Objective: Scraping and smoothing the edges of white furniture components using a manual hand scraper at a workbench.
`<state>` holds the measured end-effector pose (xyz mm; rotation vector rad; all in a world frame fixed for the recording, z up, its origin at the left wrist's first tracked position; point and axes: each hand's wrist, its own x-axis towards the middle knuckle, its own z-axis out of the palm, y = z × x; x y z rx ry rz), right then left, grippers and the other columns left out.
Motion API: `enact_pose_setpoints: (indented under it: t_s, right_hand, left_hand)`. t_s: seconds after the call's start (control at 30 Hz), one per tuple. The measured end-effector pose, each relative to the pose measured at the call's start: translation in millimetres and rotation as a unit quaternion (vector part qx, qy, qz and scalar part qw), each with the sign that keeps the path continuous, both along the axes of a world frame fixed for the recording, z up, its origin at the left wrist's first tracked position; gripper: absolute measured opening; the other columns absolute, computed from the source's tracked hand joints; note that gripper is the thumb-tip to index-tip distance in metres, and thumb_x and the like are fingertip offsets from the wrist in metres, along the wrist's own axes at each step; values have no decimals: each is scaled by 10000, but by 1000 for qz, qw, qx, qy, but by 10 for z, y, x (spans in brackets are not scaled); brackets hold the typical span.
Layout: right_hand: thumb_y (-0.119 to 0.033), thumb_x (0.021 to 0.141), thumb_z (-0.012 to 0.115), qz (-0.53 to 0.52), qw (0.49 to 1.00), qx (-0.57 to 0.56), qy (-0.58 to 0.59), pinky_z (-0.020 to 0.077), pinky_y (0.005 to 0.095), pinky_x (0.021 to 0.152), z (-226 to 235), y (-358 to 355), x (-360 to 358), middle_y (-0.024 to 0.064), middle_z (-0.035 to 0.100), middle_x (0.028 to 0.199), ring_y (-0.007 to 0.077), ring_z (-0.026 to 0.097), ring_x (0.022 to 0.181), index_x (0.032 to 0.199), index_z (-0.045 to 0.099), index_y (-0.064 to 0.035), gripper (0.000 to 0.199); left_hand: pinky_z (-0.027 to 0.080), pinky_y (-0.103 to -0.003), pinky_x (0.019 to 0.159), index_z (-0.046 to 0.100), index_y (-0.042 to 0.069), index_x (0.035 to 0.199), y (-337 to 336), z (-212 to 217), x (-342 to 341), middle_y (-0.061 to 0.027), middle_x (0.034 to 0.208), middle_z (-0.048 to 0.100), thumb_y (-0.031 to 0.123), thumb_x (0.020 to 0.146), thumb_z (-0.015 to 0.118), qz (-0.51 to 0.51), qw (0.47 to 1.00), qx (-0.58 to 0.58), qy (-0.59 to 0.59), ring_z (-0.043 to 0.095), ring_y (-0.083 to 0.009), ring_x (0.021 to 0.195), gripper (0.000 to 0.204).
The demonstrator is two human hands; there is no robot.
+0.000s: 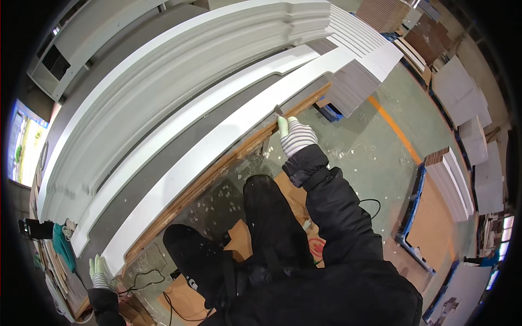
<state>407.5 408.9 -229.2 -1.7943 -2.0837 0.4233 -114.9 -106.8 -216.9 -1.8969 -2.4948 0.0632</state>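
A long white panel (217, 138) with a shaped edge lies along the near side of the grey worktable. At its far right part my right hand (297, 136), in a striped glove with pale green fingertips, is closed on a small flat blade (278, 110). The blade's tip meets the panel's near edge; its handle is hidden in my fingers. At the lower left my left hand (99, 273), gloved the same way, rests against the panel's near end with its fingers stretched out. A second white panel (157, 127) lies just behind the first.
Behind stands a long stack of white panels (179, 65). A teal power tool (63, 247) lies at the table's left end. Scraps litter the green floor (348, 157), with a black cable (371, 205) to my right. A pallet (429, 228) holds more white panels.
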Motion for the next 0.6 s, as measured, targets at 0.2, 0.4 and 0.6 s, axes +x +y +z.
enact_pose_setpoints:
  t_s: [0.2,0.4,0.6]
  right_hand:
    - [-444,1005,353,153,988,-4,-17,506,482,588,-13,-538,-528,231,641,671,377,660,643,877,583,-5,512]
    - [-391,993,427,132,991,21,-1,496,504,577,-80,-436,-512,225,615,628,414,632,614,871,562,-28,406]
    - [-419,1006,366,68,997,25,-6,509,484,591,-24,-59,-54,226,638,666,379,660,644,901,596,-21,471]
  left_hand:
    - [334,-511,1076,487,-29,1239,2075,233,1516,-272,1384,448,458,634,827,-111,987,108,-50,417,-446,1286,848]
    - [413,-488,912,523,-15,1176,2844,-100,1751,-209,1143,584,391,665,817,-129,967,203,-79,533,-406,1038,716]
    - [427,-473,945,521,1,1234,2171,-209,1374,-182,1179,590,372,694,826,-203,945,252,-45,531,-382,1082,722]
